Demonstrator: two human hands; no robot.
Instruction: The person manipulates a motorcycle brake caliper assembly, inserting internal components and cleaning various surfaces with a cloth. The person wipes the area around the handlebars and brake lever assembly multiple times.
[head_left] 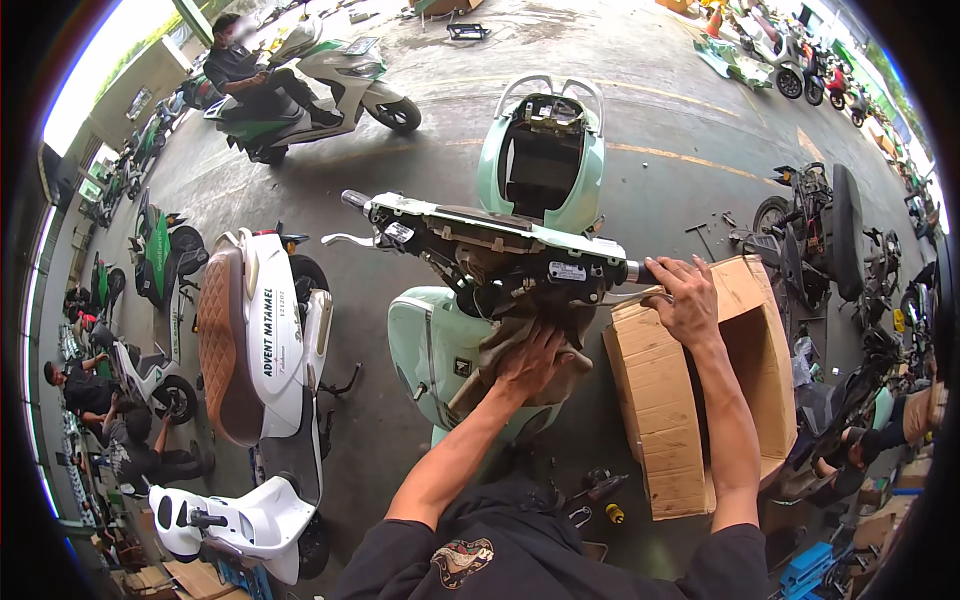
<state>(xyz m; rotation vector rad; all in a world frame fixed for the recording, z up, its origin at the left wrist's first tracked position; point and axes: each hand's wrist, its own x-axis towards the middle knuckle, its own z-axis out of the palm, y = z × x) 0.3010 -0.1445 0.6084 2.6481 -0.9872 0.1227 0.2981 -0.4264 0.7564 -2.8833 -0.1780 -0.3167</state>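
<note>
In front of me stands a mint-green scooter (415,335), its handlebar cover partly off so dark wiring shows beneath. My left hand (532,366) lies with fingers stretched out on a brown cloth (578,372) draped below the handlebar. At the handlebar's right end, my right hand (686,298) is closed round the grip (636,270) and lever; its palm side is hidden. Above the bar sits the separate headset cover strip (520,225). Farther off, a mint-green front panel (578,205) with a large dark opening and silver rails stands on the floor.
An open cardboard box (660,440) stands under my right forearm. On the left are a white scooter body with brown seat (228,350) and a white scooter front (235,530). Small tools (600,485) lie near my feet. A person sits on a parked scooter (340,75); a stripped motorcycle (815,220) stands right.
</note>
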